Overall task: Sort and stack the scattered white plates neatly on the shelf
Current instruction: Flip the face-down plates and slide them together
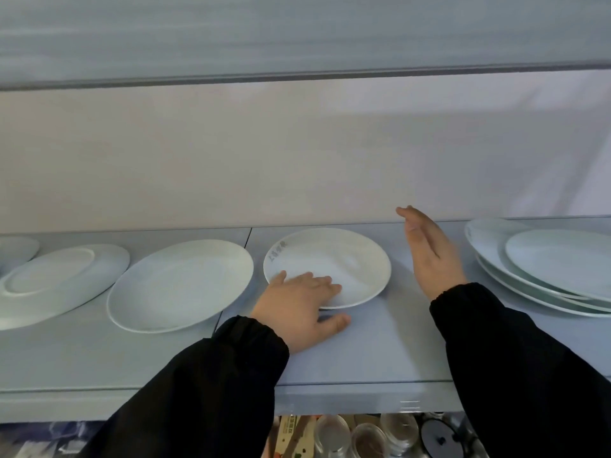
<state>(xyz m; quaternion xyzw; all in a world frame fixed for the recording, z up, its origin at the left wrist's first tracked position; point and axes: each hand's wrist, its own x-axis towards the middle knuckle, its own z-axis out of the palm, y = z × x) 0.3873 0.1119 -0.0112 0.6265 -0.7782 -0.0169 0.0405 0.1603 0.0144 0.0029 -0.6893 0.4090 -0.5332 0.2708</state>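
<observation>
A small white plate (334, 256) with grey lettering on its rim lies in the middle of the blue-grey shelf (363, 352). My left hand (297, 309) grips its near edge, fingers on top and thumb below. My right hand (429, 256) hovers open just to the right of that plate, palm facing left and holding nothing. A larger white plate (180, 285) lies to the left. Further left, an upside-down plate (56, 282) leans on another plate (16, 251) at the far edge. A stack of white plates (542, 269) sits at the right.
The white back wall (297, 160) stands behind the shelf and another shelf board (297, 34) hangs above. Below the shelf's front edge are glass jars (363, 438) and a dark lid (439, 441). Bare shelf surface lies between the small plate and the right stack.
</observation>
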